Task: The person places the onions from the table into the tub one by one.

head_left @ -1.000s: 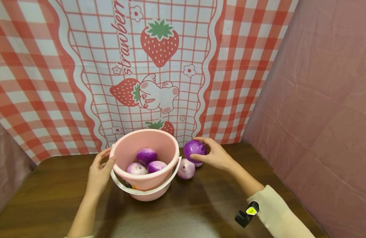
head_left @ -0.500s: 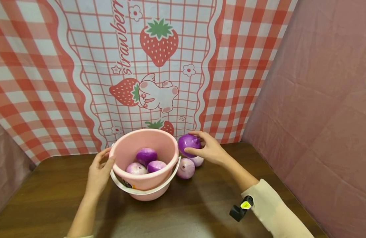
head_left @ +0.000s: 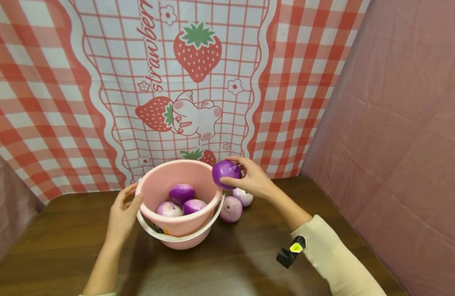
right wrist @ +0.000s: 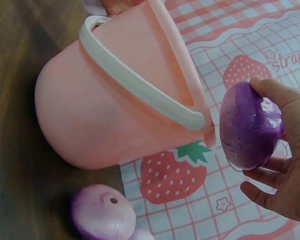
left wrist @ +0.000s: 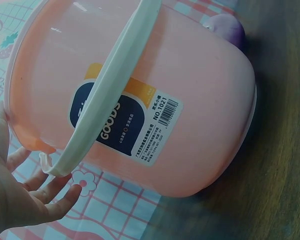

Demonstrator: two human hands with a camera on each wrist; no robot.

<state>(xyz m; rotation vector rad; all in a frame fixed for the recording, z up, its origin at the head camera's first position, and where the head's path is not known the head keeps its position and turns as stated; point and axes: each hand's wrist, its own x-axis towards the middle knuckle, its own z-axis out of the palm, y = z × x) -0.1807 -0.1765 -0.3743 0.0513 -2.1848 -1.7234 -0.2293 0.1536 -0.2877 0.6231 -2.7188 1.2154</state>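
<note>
A pink bucket [head_left: 179, 224] with a white handle [left wrist: 107, 85] stands on the brown table. Inside it lie three purple onions [head_left: 182, 194]. My left hand [head_left: 123, 213] holds the bucket's left rim between thumb and fingers, by the handle's hinge. A glossy purple onion [head_left: 224, 173] is gripped between the thumb and fingers of my right hand [head_left: 253, 179], raised at the bucket's right rim. In the right wrist view this onion [right wrist: 251, 125] hangs just outside the rim. Two paler onions [head_left: 231, 209] sit on the table, right of the bucket.
Behind the table [head_left: 272, 263] hangs a red-and-white checked cloth [head_left: 301, 82] with strawberry prints. A pink cloth wall [head_left: 394, 131] rises along the right side. Dark wood extends in front of the bucket.
My right hand has carried the purple onion left and upward, from above the pale onions to the bucket's right rim. My left hand and the bucket have stayed in place.
</note>
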